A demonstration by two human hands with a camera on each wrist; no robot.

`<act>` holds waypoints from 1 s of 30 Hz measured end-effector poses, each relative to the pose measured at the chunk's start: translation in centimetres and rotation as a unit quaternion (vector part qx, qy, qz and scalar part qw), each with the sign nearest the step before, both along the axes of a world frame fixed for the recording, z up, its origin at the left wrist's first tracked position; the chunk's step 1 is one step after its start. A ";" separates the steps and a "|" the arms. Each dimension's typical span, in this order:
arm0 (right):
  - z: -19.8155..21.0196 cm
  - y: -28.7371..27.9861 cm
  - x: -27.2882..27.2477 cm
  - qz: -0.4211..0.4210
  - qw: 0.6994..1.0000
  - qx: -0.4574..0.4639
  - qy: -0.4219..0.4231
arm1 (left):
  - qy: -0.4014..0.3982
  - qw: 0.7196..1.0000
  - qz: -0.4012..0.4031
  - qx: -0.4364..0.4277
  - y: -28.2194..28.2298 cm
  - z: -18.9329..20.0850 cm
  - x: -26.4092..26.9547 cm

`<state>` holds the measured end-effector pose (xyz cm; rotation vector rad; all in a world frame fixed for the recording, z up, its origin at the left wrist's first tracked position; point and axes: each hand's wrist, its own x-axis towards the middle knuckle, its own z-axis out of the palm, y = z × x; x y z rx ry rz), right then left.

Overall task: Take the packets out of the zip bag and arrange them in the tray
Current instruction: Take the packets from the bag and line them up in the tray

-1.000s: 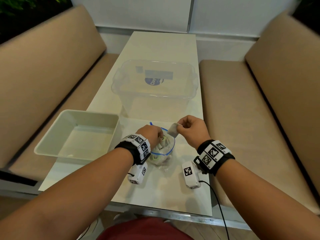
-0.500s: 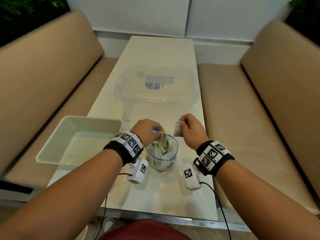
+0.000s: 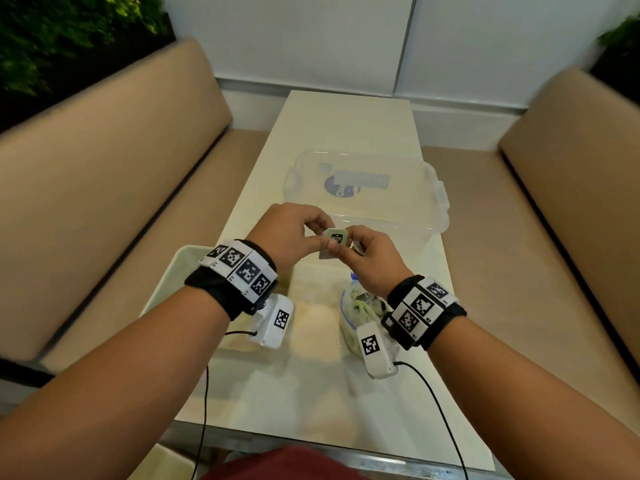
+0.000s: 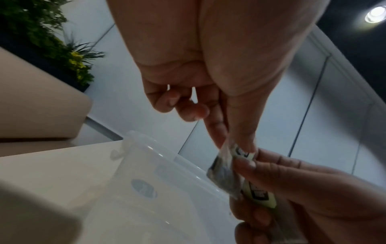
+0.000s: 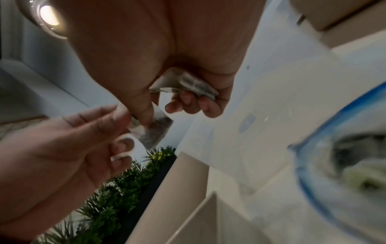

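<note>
Both hands are raised above the table and meet at a small green packet (image 3: 337, 236). My left hand (image 3: 320, 235) pinches it between thumb and forefinger (image 4: 217, 132). My right hand (image 3: 343, 251) pinches the same bundle, a translucent sachet (image 5: 152, 130) under its thumb, and keeps a second packet (image 5: 188, 84) tucked in its curled fingers. The zip bag (image 3: 358, 306), blue-rimmed and open with several packets inside, lies on the table under my right wrist. The cream tray (image 3: 166, 289) sits at the left, mostly hidden by my left wrist.
A large clear plastic bin (image 3: 433, 202) stands just beyond the hands in the middle of the narrow table (image 3: 311, 393). Beige bench seats (image 3: 104, 202) run along both sides. Cables hang from both wrist cameras over the near edge.
My left hand has let go of the bag's rim. Both hands have risen off the bag and come together on a packet. The bag now lies untouched on the table.
</note>
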<state>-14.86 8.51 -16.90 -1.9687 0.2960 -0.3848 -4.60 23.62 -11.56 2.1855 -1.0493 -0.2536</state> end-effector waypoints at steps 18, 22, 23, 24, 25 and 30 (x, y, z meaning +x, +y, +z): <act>-6.2 7.4 6.2 -0.028 0.943 -0.105 0.315 | 0.094 0.934 0.028 0.344 5.5 -10.8 10.5; -6.6 8.1 6.0 -0.038 0.937 -0.097 0.332 | 0.118 0.914 0.005 0.387 4.2 -13.8 10.4; -6.7 8.2 6.0 -0.041 0.938 -0.093 0.332 | 0.121 0.911 0.008 0.394 3.8 -14.6 10.5; -6.7 8.4 5.9 -0.045 0.938 -0.090 0.331 | 0.116 0.910 0.014 0.398 3.5 -15.2 10.5; -6.7 8.5 5.9 -0.049 0.938 -0.088 0.331 | 0.111 0.909 0.020 0.402 3.4 -15.3 10.4; -7.0 8.6 5.7 -0.059 0.937 -0.078 0.335 | 0.094 0.898 0.000 0.429 3.0 -16.3 10.3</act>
